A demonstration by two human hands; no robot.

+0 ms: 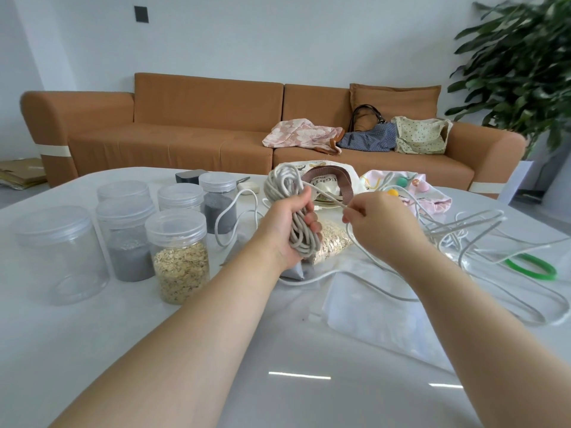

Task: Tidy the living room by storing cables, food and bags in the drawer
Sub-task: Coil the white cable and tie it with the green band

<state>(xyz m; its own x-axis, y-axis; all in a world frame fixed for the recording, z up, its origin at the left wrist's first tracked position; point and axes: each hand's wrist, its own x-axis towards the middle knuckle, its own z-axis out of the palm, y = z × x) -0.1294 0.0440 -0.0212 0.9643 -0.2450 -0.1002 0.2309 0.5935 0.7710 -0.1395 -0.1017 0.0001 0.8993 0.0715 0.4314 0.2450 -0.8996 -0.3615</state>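
- Head view: left hand (290, 225) is wrapped around a grey cable coil (282, 183), fingers curled over the loops, held above the white table (123, 350).
- Head view: right hand (378, 227) pinches the free strand (327, 197) between thumb and forefinger, just beside the coil; the other fingers are loosely curled.
- The rest of the cable runs off into a loose tangle (463, 230) on the table's right side. Risk: pulling in slack could tighten a knot there.
- The tangle lies near a green ring (531, 268) and a pink pouch (411, 193). Risk: either may get dragged along or swept off the edge.
- An oat bag (335, 239) sits right under the hands, and an oat jar (180, 257) is near the left forearm. Risk: a trailing loop or the arm could knock them.
- Risk: the coil looks bulky for one hand, so loops could slip loose.
- A white charger cable (234, 211) lies by the jars and might snag.
- The drawer is not in view; bags (367, 139) wait on the sofa.
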